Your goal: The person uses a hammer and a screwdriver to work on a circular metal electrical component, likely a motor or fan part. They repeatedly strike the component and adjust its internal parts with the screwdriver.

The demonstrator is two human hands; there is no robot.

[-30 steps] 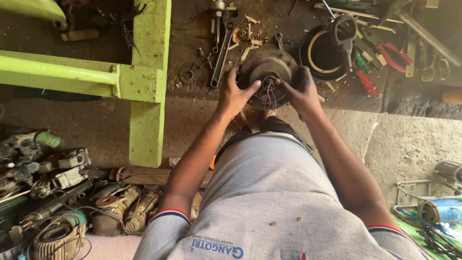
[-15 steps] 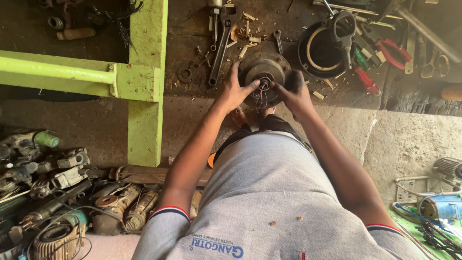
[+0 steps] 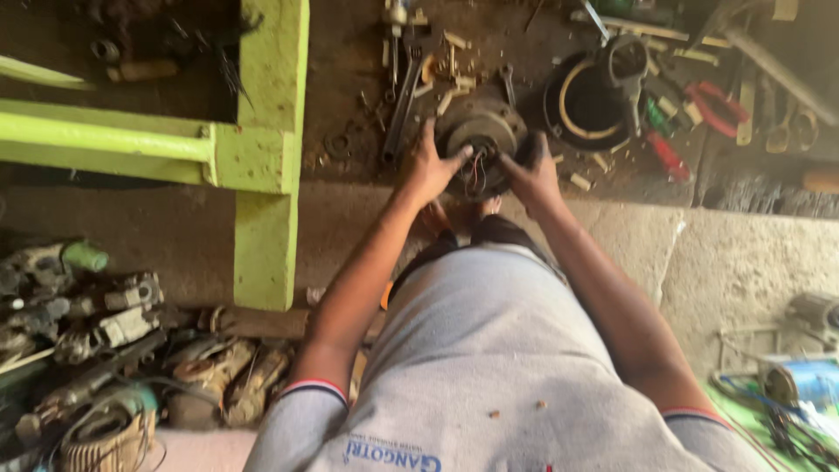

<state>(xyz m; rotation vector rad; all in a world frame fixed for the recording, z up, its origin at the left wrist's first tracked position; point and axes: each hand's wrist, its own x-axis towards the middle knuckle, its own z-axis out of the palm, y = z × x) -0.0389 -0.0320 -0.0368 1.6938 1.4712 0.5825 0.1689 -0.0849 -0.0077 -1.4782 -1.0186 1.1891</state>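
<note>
- On the dark, littered tabletop just beyond my knees sits the round grey motor housing (image 3: 482, 140), and both my hands are on it.
- My left hand (image 3: 430, 166) lies against its left side, fingers spread and curled over the rim, thumb reaching toward the middle.
- My right hand (image 3: 531, 170) cups the right side, fingers bent around the edge; I cannot tell how hard it presses.
- Between my thumbs, thin wires (image 3: 476, 170) come out of the dark centre opening. I judge the step goes best if I keep my thumbs off those wires and grip only the metal rim.
- An even hold from both sides should keep the housing level, since a tilted one could slip on the loose bits around it.
- A long spanner (image 3: 400, 105) lies just to the left of the housing, pointing far, and small pale offcuts (image 3: 454, 79) lie scattered on the far side, near enough to get under the part if I slide it.
- To the right stands a black round ring (image 3: 594, 105) with a pale band inside, and farther right red-handled pliers (image 3: 717, 109).
- The lime-green frame (image 3: 262, 157) stands well apart on the left, and old power tools (image 3: 96, 315) lie heaped on the floor at near left.
</note>
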